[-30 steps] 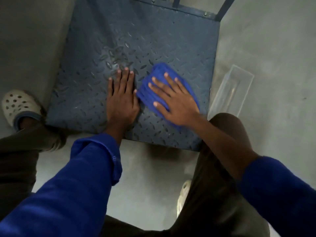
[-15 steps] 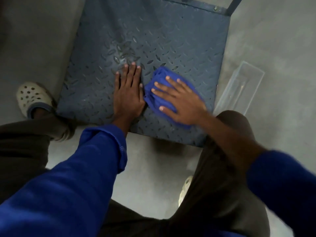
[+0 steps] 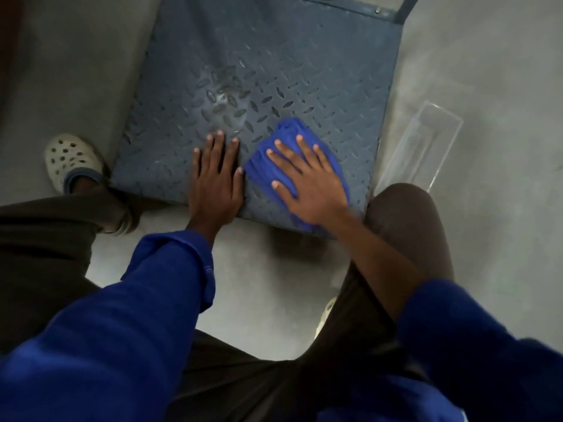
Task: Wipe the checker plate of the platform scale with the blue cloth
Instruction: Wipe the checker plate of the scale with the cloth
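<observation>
The dark blue-grey checker plate of the platform scale lies on the floor in front of me. A bunched blue cloth sits on its near right part. My right hand lies flat on the cloth with fingers spread and presses it onto the plate. My left hand rests flat on the bare plate just left of the cloth, fingers straight. A pale worn patch shows on the plate beyond my left fingertips.
A clear plastic box stands on the grey floor right of the scale. My left foot in a pale perforated clog is beside the plate's near left corner. A dark frame post rises at the far right corner.
The cloth has bunched up and slid toward the plate's near edge under my right hand. My left hand has stayed flat on the plate.
</observation>
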Action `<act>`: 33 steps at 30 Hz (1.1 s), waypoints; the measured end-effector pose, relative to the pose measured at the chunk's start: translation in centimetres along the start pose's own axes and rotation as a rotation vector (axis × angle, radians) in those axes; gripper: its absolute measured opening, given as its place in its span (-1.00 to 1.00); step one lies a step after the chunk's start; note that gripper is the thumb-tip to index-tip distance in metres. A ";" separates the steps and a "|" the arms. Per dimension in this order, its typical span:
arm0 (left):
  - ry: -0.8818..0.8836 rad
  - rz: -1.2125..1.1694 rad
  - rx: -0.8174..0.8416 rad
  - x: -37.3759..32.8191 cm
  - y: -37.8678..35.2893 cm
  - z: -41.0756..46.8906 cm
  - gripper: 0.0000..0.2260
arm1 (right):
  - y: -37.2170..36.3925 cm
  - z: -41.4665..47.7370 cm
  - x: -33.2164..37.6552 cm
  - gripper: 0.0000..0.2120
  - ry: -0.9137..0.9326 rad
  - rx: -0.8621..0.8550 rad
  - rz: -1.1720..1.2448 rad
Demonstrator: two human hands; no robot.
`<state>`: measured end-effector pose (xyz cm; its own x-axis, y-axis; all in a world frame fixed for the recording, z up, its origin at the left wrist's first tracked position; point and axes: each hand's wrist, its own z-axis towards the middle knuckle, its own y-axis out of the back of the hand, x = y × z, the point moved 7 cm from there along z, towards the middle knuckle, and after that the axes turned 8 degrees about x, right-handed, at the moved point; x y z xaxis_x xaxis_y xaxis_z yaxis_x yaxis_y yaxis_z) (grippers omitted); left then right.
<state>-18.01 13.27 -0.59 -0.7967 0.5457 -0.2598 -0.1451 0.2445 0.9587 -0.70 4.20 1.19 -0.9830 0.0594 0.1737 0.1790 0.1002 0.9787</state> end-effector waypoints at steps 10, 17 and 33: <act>0.076 0.080 0.033 -0.2 -0.1 -0.1 -0.43 | -1.1 -2.2 4.2 -0.41 -0.267 0.010 0.093; 0.063 0.047 0.008 -0.1 -0.1 -0.1 -0.45 | -1.2 -3.8 1.4 -0.42 -0.237 -0.026 0.088; 0.053 0.037 0.031 2.7 0.7 1.8 -0.49 | -0.2 -1.8 -6.1 -0.41 -0.405 -0.033 0.068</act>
<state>-19.20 16.41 -0.89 -0.8313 0.5116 -0.2173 -0.0975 0.2506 0.9632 5.14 2.06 0.10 -0.8722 0.4516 0.1878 0.2352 0.0508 0.9706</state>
